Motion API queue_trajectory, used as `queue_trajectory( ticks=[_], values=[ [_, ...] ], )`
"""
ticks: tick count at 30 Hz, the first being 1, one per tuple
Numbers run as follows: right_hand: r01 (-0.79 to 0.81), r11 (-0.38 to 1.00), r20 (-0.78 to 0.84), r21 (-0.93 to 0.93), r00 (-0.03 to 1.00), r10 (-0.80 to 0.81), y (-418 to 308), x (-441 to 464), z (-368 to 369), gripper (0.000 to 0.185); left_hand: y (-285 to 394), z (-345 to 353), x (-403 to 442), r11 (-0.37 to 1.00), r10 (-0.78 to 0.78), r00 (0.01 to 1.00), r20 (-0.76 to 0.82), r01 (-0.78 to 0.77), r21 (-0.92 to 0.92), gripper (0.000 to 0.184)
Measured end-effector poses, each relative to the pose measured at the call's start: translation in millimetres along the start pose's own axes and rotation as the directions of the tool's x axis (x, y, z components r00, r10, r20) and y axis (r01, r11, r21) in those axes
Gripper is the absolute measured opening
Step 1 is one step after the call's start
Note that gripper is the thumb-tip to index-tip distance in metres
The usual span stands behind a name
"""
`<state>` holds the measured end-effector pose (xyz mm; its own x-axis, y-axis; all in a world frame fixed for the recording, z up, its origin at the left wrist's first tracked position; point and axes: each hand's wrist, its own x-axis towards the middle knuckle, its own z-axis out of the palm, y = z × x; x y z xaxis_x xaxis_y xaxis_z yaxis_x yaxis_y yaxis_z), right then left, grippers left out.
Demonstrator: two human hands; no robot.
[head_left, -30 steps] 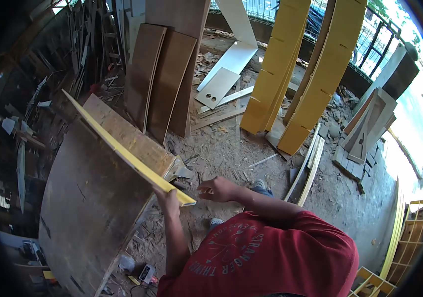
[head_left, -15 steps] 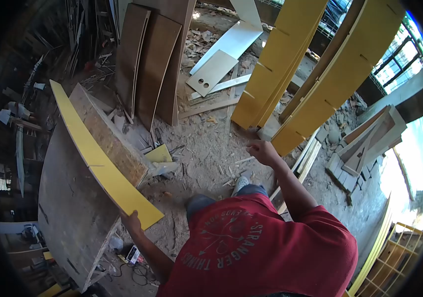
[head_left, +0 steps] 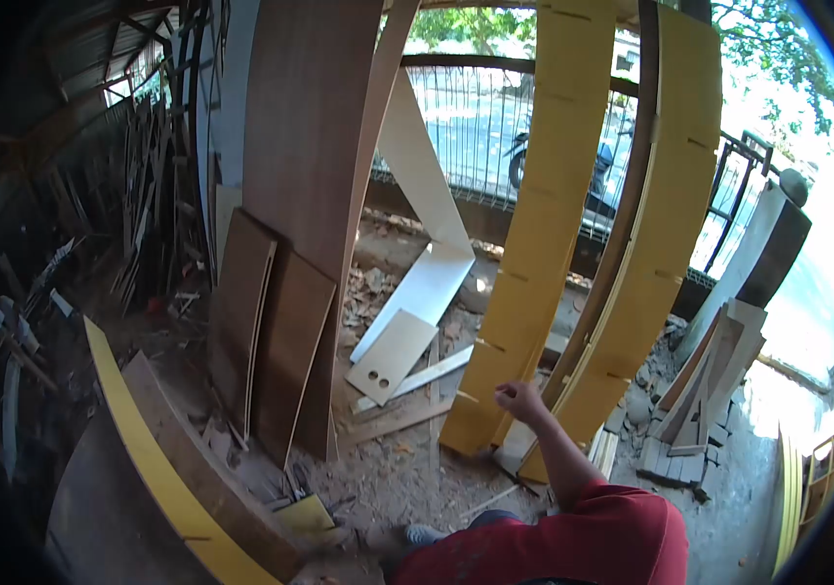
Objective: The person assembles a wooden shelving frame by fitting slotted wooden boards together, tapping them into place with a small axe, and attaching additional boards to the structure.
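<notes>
My right hand point(head_left: 524, 401) is closed, the fingers curled together. It is in front of the lower part of a tall yellow board point(head_left: 537, 253) with short dark slits along it. Whether the fingers touch that board, or hold something small, I cannot tell. Another yellow board point(head_left: 664, 224) leans upright just to the right, beside a brown plank. At lower left a long curved yellow strip point(head_left: 149, 453) lies along a large panel, its near end cut off by the frame's bottom edge. My left hand is out of view.
Brown plywood sheets point(head_left: 292, 331) lean at left centre. A pale board with two holes point(head_left: 394, 357) rests on debris by a white panel point(head_left: 417, 292). Stacked wood offcuts point(head_left: 705, 400) stand at right. Wire fencing point(head_left: 461, 136) runs behind. Wood scraps litter the ground.
The head view has tilted up, showing the fence and trees. My left hand, earlier on the yellow strip's near end, has left the view. My right hand stays closed, now overlapping the left upright board.
</notes>
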<state>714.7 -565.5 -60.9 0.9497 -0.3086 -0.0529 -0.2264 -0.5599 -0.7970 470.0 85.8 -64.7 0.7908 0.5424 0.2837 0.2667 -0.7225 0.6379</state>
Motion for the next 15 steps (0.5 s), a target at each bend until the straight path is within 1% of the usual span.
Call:
queue_trajectory(
  ticks=[2,4,6,8,10,12,15],
  values=[
    [0.012,0.997,-0.137,-0.070,0.990,-0.022,-25,44,-36,0.039,29,14,26,1.000,0.024,0.999,0.031,-0.023,-0.009,0.067],
    [0.157,0.984,-0.316,0.083,0.941,-0.124,-17,102,-65,0.038,50,26,44,0.999,0.042,0.998,0.055,-0.041,-0.019,0.067],
    [0.137,0.984,-0.404,0.111,0.911,-0.081,-17,154,-103,0.043,68,35,55,0.998,0.053,0.995,0.084,-0.051,-0.021,0.066],
    [0.095,0.975,-0.447,0.200,0.894,0.004,-24,203,-144,0.045,82,43,63,0.999,0.052,0.994,0.100,-0.051,-0.013,0.066],
    [0.084,0.978,-0.528,0.193,0.848,0.032,-37,242,-183,0.047,91,52,68,0.999,0.045,0.993,0.113,-0.045,0.000,0.066],
    [0.174,0.969,-0.610,0.176,0.792,-0.031,-50,274,-216,0.050,101,58,72,0.999,0.030,0.992,0.119,-0.032,0.016,0.066],
    [0.230,0.958,-0.675,0.171,0.735,-0.056,-66,322,-263,0.057,113,68,74,0.999,0.000,0.992,0.123,-0.005,0.043,0.065]
  ],
)
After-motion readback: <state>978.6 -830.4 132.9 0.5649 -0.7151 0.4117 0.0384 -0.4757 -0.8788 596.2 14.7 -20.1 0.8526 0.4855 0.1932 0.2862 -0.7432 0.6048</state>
